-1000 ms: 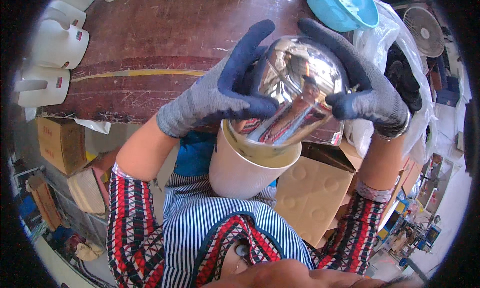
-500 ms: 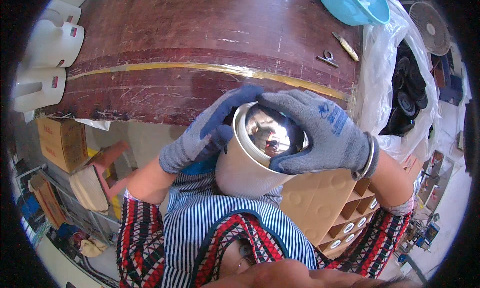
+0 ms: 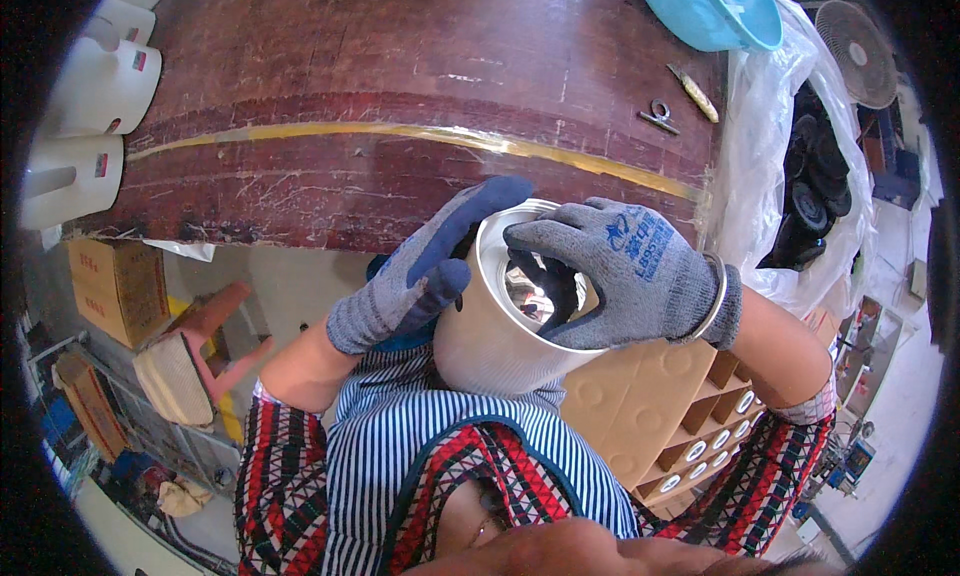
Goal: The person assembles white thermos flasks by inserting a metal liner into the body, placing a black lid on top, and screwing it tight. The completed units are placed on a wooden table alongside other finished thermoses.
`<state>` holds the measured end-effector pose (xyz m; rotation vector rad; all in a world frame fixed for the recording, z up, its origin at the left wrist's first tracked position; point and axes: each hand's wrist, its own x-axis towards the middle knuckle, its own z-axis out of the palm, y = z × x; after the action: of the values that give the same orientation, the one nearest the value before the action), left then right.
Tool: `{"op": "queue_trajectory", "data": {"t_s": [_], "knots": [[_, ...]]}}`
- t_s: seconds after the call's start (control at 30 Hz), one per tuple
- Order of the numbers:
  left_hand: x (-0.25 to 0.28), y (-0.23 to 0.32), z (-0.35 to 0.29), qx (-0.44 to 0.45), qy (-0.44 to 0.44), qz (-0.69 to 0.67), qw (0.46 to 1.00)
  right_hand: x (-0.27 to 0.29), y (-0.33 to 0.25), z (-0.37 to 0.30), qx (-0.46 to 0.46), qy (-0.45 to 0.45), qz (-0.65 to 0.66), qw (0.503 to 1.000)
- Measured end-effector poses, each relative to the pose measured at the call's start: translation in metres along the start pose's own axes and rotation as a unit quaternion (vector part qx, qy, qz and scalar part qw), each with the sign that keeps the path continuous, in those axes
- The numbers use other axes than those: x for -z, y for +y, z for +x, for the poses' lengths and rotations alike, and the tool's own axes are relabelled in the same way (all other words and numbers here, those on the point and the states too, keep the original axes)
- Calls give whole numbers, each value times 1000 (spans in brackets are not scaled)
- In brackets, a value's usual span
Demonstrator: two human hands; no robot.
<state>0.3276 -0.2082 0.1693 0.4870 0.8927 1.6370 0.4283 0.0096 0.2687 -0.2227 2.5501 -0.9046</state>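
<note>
In front of my apron stands a white cylindrical jug body (image 3: pixel 500 351), its open mouth tilted up toward me. My left hand (image 3: pixel 420 266), in a grey-blue glove, steadies its left side, thumb and fingers spread around the wall near the rim. Inside the mouth sits a mirror-bright metal liner (image 3: pixel 527 294), sunk below the rim. My gloved right hand (image 3: pixel 635 266) reaches over the right edge, its fingers curled into the mouth onto the liner. That hand hides much of the liner, and its fingertips are partly in shadow.
Several white jugs (image 3: pixel 75 181) line the table's left end. The brown table (image 3: pixel 350 191) carries yellow tape, a knife (image 3: pixel 694 93), a small metal piece (image 3: pixel 658 117) and a blue basin (image 3: pixel 708 16). Right are a plastic bag (image 3: pixel 757 166) of black parts and a divided carton (image 3: pixel 640 411).
The shiny liner has sunk deeper into the jug body; its dome had bulged near the rim. My right hand has shifted, its fingers now bent into the mouth. My left hand stays at the side.
</note>
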Motion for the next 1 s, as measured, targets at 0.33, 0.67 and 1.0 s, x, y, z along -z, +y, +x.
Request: {"op": "queue_trajectory", "data": {"t_s": [0.33, 0.67, 1.0], "knots": [[2, -5, 0, -9, 9, 52, 999, 6, -15, 3, -63, -37, -29, 997], [6, -4, 1, -35, 0, 152, 988, 7, 6, -3, 68, -41, 14, 997], [6, 0, 2, -62, -5, 270, 961, 11, 20, 0, 53, -125, 88, 987]]}}
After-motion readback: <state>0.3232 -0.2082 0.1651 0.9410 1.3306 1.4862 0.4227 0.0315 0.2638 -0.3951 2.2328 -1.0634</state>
